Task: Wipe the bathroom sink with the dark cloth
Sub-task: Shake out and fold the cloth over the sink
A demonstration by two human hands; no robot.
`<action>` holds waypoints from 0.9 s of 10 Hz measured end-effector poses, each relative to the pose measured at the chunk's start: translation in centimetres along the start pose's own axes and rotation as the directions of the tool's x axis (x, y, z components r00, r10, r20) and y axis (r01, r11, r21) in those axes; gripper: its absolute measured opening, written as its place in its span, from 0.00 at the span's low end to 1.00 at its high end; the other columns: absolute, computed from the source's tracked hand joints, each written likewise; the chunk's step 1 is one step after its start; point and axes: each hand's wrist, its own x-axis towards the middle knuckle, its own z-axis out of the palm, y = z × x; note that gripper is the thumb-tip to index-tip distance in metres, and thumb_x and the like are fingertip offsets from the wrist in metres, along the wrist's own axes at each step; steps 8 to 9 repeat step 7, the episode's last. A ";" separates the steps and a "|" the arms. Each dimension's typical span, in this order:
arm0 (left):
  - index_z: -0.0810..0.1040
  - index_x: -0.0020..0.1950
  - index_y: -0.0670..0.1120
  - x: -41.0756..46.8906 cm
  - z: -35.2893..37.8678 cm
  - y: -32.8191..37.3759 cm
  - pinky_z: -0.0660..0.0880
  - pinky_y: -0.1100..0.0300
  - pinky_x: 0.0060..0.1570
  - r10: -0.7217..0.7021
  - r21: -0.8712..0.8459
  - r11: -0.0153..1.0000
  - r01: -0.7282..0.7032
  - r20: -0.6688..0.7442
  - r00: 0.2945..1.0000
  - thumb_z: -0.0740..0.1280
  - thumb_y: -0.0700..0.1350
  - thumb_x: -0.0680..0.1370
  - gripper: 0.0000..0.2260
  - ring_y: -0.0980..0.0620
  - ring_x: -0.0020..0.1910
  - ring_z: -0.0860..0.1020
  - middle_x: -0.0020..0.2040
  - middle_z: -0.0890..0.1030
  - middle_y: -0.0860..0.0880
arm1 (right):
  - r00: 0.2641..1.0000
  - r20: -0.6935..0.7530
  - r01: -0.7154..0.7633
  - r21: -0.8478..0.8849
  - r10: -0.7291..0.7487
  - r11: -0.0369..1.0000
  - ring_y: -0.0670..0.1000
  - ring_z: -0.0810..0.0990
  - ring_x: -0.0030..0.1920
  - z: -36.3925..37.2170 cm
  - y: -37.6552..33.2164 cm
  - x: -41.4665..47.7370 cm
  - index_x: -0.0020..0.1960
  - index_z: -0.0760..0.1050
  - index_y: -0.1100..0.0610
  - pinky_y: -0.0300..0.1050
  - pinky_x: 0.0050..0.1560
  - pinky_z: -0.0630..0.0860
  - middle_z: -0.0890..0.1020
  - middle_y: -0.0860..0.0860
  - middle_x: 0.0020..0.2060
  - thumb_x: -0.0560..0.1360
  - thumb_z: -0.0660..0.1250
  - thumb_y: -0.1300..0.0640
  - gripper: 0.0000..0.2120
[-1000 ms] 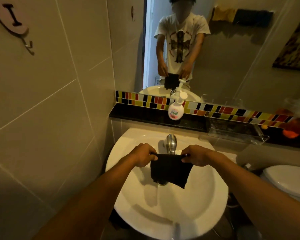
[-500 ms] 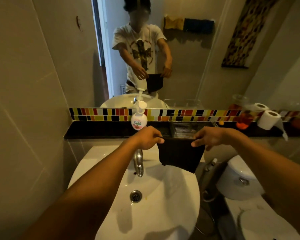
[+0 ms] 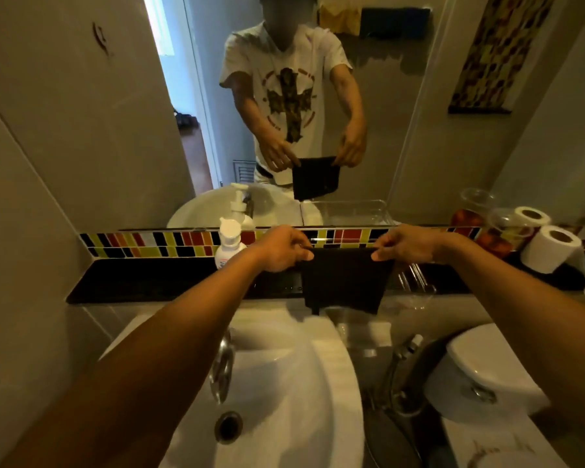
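From the head camera, both arms reach forward over the white sink [image 3: 284,383]. The left hand [image 3: 281,248] pinches the top left corner of the dark cloth [image 3: 347,282] between thumb and forefinger, the remaining fingers curled in. The right hand [image 3: 409,244] pinches the top right corner the same way, thumb tip pressed against the cloth's upper edge. The cloth hangs flat and roughly square between the two hands, held in the air above the back edge of the sink and in front of the black ledge [image 3: 149,282]; its lower edge does not touch the basin.

In the sink, the chrome faucet [image 3: 222,369] stands at the back rim, partly hidden behind the left forearm, and the drain [image 3: 228,427] lies in the bottom of the basin. On the ledge, a white pump soap bottle [image 3: 228,241] stands just left of the left hand, and a clear plastic tray [image 3: 416,282] sits behind and to the right of the cloth. Two toilet paper rolls [image 3: 551,248] rest at the ledge's right end. A strip of coloured tiles [image 3: 169,243] runs along the wall above the ledge, under the mirror [image 3: 402,113], which reflects the person holding the cloth. A white toilet [image 3: 480,373] is to the right of the sink.
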 end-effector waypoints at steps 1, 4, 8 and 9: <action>0.79 0.56 0.46 3.8 -0.5 0.5 0.73 0.62 0.45 0.031 0.036 0.999 -0.026 -0.151 0.988 0.66 0.43 0.77 0.08 0.55 0.46 0.77 0.47 0.79 0.50 | 0.988 -0.123 0.099 0.005 -0.097 0.995 0.49 0.79 0.44 -2.4 0.1 2.4 0.47 0.78 0.53 0.42 0.42 0.72 0.81 0.51 0.42 0.78 0.63 0.56 0.06; 0.80 0.54 0.49 7.3 8.1 -4.6 0.72 0.52 0.59 0.006 0.404 0.913 0.058 -0.156 0.988 0.66 0.49 0.77 0.08 0.49 0.61 0.72 0.60 0.76 0.48 | 0.997 0.004 0.081 -0.258 -0.083 0.963 0.50 0.76 0.59 2.8 8.2 10.3 0.57 0.78 0.53 0.45 0.59 0.72 0.79 0.51 0.57 0.77 0.63 0.60 0.10; 0.79 0.54 0.49 7.8 10.1 -6.4 0.67 0.52 0.64 0.038 0.393 0.916 0.082 -0.289 0.957 0.63 0.50 0.79 0.09 0.49 0.63 0.70 0.62 0.74 0.48 | 0.996 -0.040 0.081 -0.031 -0.082 0.996 0.47 0.75 0.51 3.6 8.8 12.6 0.54 0.78 0.56 0.43 0.53 0.70 0.79 0.50 0.50 0.79 0.60 0.58 0.09; 0.79 0.54 0.49 7.8 10.1 -6.4 0.67 0.52 0.64 0.038 0.393 0.916 0.082 -0.289 0.957 0.63 0.50 0.79 0.09 0.49 0.63 0.70 0.62 0.74 0.48 | 0.996 -0.040 0.081 -0.031 -0.082 0.996 0.47 0.75 0.51 3.6 8.8 12.6 0.54 0.78 0.56 0.43 0.53 0.70 0.79 0.50 0.50 0.79 0.60 0.58 0.09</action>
